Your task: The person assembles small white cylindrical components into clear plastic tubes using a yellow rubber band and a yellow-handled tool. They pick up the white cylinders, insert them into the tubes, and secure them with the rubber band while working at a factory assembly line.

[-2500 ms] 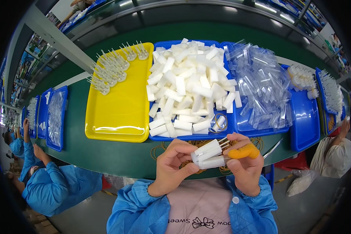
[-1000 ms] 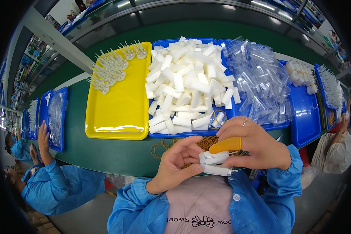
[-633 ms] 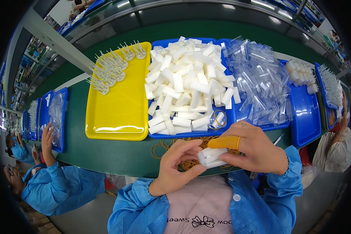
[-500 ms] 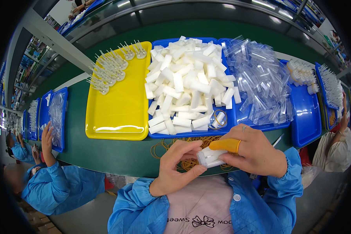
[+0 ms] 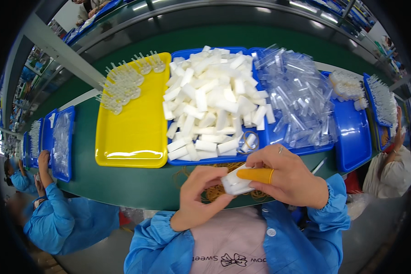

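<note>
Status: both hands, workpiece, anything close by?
Left hand and right hand both closed on workpiece.
Workpiece: small bundle of white foam blocks, held off the table.
Closest clutter: tangled tan rubber bands on the green tabletop.

The person wears a bright blue jacket [image 5: 308,242], open at the front, its long loose sleeves gathered at the cuffs [image 5: 337,196]. A pale round button [image 5: 271,232] sits on its edge. Beneath is a dusty pink shirt [image 5: 228,230] printed with dark lettering and a bow [image 5: 233,260]. The right hand [image 5: 293,180] has an orange finger cover [image 5: 255,176] with a rolled rim, and a ring [image 5: 280,150].
</note>
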Available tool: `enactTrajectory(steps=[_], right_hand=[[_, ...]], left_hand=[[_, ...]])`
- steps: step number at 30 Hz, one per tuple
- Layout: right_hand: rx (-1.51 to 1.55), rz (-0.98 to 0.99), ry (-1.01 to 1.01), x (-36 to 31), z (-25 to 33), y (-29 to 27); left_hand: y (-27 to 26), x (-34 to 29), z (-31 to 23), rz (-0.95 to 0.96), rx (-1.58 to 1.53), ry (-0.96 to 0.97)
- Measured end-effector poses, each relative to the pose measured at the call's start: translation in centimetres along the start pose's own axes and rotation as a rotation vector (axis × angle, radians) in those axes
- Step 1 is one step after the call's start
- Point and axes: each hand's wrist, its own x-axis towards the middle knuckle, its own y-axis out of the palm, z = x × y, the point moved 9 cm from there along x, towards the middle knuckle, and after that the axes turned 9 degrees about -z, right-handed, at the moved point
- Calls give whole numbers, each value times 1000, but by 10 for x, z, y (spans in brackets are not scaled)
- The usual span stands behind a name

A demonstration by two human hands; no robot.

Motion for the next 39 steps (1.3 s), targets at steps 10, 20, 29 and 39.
enactTrajectory(steps=[10, 20, 29, 39], right_hand=[[-578, -100, 267, -40, -97, -62], [-728, 105, 142, -40, -111, -17], [-548, -194, 127, -42, -76, -38], [731, -808, 545, -83, -60, -38]], left_hand=[[-25, 2, 18, -256, -507, -349], [-18, -1, 19, -193, -538, -400], [-15, -2, 27, -177, -547, -450], [1, -2, 2, 10, -192, -115]])
